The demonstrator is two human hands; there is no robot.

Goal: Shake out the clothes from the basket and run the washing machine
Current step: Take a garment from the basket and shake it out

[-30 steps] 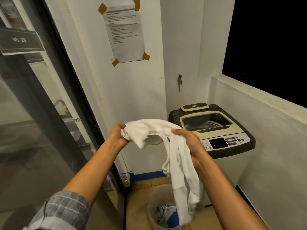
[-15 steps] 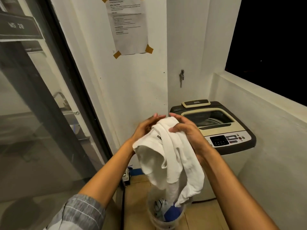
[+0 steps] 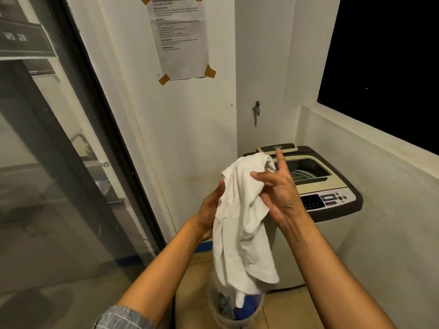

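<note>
A white garment (image 3: 240, 224) hangs bunched between my two hands at chest height. My left hand (image 3: 209, 214) grips it from the left, mostly hidden behind the cloth. My right hand (image 3: 278, 193) pinches the fabric with thumb and fingers while the index finger points up. Its lower end dangles over the basket (image 3: 237, 309) on the floor, which holds blue and pale clothes. The top-loading washing machine (image 3: 332, 198) stands behind at the right, lid open, drum visible.
A glass sliding door (image 3: 59, 174) runs along the left. A taped paper notice (image 3: 180, 39) hangs on the white wall. A low wall with a dark window opening (image 3: 384, 67) closes the right side. Tan floor tiles (image 3: 194, 293) show beside the basket.
My hands came together from spread apart and the garment bunched up between them. My right index finger has lifted off the cloth. The view tilted downward slightly.
</note>
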